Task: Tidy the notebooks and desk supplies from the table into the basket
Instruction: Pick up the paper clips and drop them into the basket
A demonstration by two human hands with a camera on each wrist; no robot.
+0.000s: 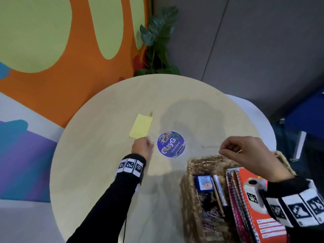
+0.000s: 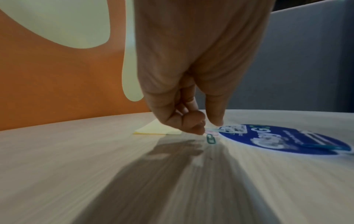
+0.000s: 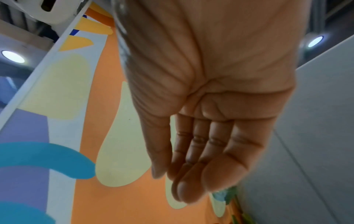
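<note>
Head view shows a round pale counter with a woven basket at its near right edge; inside the basket stand spiral notebooks, an orange notebook against the right side, a small blue-framed item, a pen or pencil, and a heap of pink and dark clips in the left part; out on the counter lie a yellow sticky pad, a gold clip touching its far corner, and a round blue sticker near the middle; a blue clip lies on the sticker's near edge, seen from the left wrist.

The left hand is down at the counter between the sticky pad and the sticker; its fingertips are curled together and reach the surface by a pink clip, with a green clip lying just in front; this grip looks pinched on the pink clip, though the blur leaves the contact itself uncertain.

The right hand hangs over the far rim of the basket, fingers bent downward; a thin gold sliver shows at its thumb in the head view, too small to name; the right wrist view shows the fingers folded loosely over the palm with nothing plainly in them, so whether this grip holds anything cannot be told.
</note>
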